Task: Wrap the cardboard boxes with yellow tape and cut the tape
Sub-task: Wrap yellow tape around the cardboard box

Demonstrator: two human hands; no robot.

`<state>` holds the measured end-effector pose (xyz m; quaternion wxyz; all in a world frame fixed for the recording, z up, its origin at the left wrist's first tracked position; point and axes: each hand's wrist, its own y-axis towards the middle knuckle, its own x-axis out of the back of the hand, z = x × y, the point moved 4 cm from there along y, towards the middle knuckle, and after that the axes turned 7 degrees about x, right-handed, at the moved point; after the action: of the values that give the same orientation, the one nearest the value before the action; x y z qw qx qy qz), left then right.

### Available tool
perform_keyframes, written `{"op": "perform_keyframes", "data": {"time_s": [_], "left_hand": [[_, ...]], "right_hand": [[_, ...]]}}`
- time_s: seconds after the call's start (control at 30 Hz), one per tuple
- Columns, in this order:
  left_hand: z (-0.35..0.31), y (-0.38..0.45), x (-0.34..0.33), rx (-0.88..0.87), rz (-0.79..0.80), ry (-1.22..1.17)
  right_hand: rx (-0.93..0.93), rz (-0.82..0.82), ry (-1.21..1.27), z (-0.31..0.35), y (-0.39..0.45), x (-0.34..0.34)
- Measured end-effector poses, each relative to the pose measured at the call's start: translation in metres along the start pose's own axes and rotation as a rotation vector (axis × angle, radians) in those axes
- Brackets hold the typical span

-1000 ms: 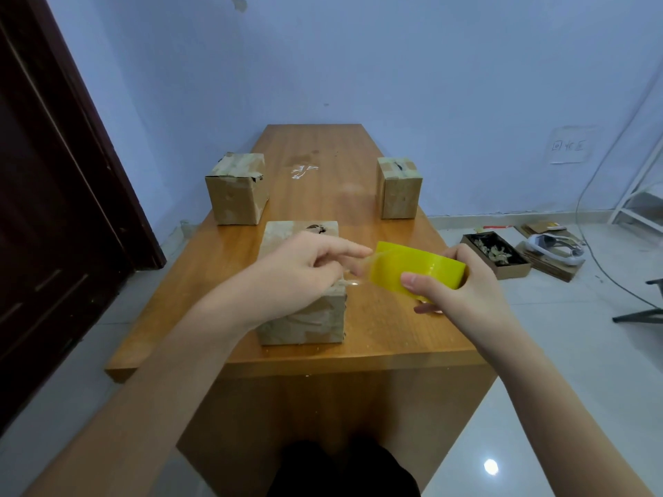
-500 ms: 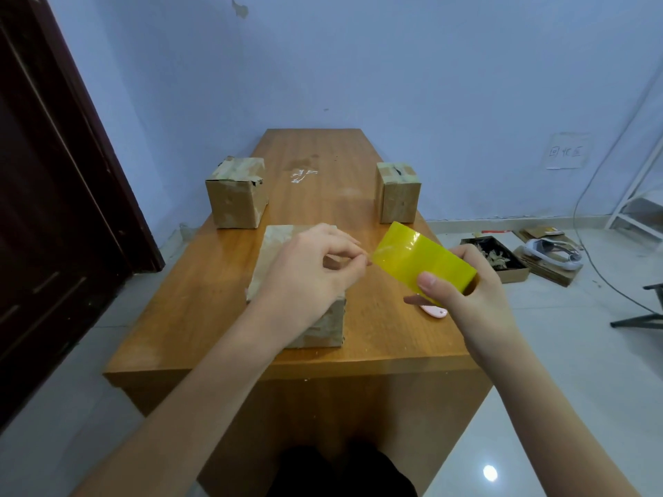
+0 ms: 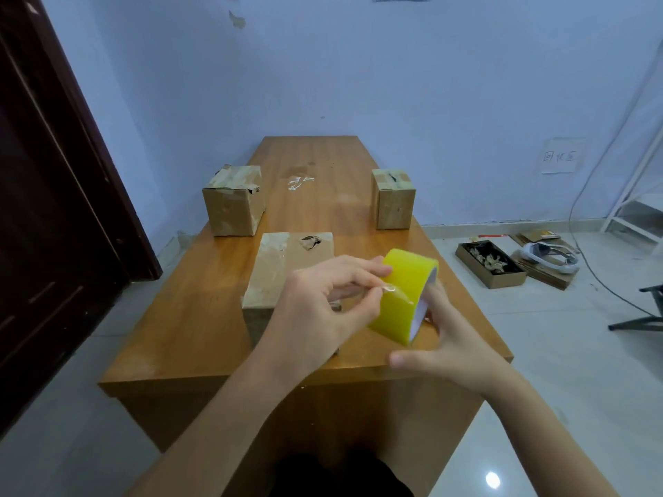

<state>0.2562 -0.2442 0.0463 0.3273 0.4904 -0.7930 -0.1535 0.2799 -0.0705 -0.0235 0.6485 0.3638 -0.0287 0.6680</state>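
On the floor to the right of the bench [image 3: 222, 310] sits an open shallow tray box [image 3: 490, 262] with a heap of crumpled brownish scraps in it; just beside it a white headset-like device [image 3: 549, 257] lies on flat cardboard sheets [image 3: 545, 278]. Three cardboard boxes stand on the bench, all closed: the near box [image 3: 283, 278] close to the front edge, with a torn hole in its top, the far left box [image 3: 233, 200] at the left edge, and the far right box [image 3: 394, 199] at the right edge. The two far boxes are well apart, with bare wood running between them to the wall, broken only by a shiny scrap of clear film [image 3: 299, 181]. There is one roll of yellow tape [image 3: 405, 294], held up over the bench's front right corner, just right of the near box. The right hand [image 3: 448, 349] has its grip clamped on the roll, fingers through the core. The left hand [image 3: 323, 303] pinches the loose tape end [image 3: 393, 290] between thumb and fingertips at the roll's face. A dark door [image 3: 53, 209] stands to the left of the bench.
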Motion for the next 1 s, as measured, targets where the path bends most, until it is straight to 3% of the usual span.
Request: {"op": "perform_keyframes", "data": {"time_s": [0.07,0.13,0.23,0.3,0.37,0.43,0.5,0.6,0.73,0.83,0.93,1.0], "left_hand": [[-0.004,-0.003,-0.002,-0.097,0.033,0.069],[-0.005,-0.006,-0.004,-0.152,0.061,0.133],[-0.004,-0.012,-0.007,-0.188,0.061,0.181],[0.0,-0.012,-0.007,-0.072,0.011,0.071],[0.008,-0.01,-0.009,0.195,0.014,-0.18],[0.016,-0.012,-0.018,0.379,0.156,-0.362],[0.017,-0.017,-0.027,0.412,0.32,-0.361],[0.017,-0.021,-0.032,0.361,0.33,-0.337],[0.021,-0.018,-0.021,0.309,0.191,-0.283],[0.019,-0.02,-0.018,0.258,0.182,-0.148],[0.013,-0.022,-0.024,0.152,0.141,-0.081],[0.011,-0.021,-0.025,0.102,0.095,-0.048]], "right_hand": [[0.01,-0.021,0.169,0.006,0.0,0.002],[-0.047,-0.176,0.295,0.007,-0.003,0.011],[-0.07,-0.324,0.298,0.02,0.002,0.02],[0.007,-0.364,0.295,0.025,0.001,0.02],[0.088,-0.369,0.333,0.028,0.002,0.017],[0.168,-0.34,0.339,0.031,0.005,0.011],[0.22,-0.324,0.319,0.033,0.006,0.01],[0.198,-0.356,0.182,0.034,0.005,0.011],[0.235,-0.678,-0.135,0.055,-0.008,0.029],[0.337,-0.608,-0.216,0.079,-0.006,0.03],[0.254,-0.501,-0.389,0.089,0.006,0.021],[0.227,-0.474,-0.347,0.092,0.009,0.016]]}}
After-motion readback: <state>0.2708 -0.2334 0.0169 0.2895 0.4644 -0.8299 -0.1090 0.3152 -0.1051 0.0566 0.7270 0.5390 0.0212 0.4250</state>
